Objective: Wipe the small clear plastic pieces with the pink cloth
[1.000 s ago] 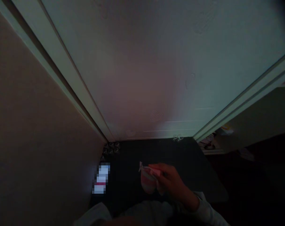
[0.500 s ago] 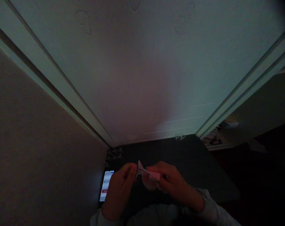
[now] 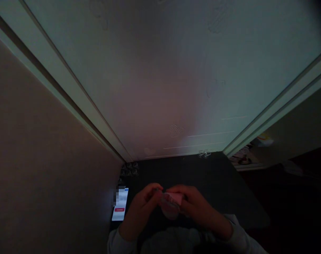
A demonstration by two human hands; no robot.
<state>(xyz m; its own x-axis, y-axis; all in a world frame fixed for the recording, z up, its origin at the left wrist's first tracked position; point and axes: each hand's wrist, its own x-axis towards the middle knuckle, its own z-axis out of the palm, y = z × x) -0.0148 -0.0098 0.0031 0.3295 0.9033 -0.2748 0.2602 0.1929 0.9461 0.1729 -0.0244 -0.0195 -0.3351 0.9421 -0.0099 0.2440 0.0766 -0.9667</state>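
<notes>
Fingers grip above the dark counter (image 3: pixel 202 176), where poor light could cause a slip; its right edge slants toward the lower right, leaving open room at centre right. At lower centre, left hand (image 3: pixel 143 204) and right hand (image 3: pixel 194 203) pinch a pink pouch (image 3: pixel 170 212) between them. Left of them lies a lit phone (image 3: pixel 119 215); beyond it, small clear pieces (image 3: pixel 128 172).

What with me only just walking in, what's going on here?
A person's bare left hand and right hand hold a small pink pouch-like item over a dark flat surface. Its material is too dim to tell. A rectangular phone with a lit white screen lies beside the left hand; small clear objects sit at the surface's back left corner.
</notes>
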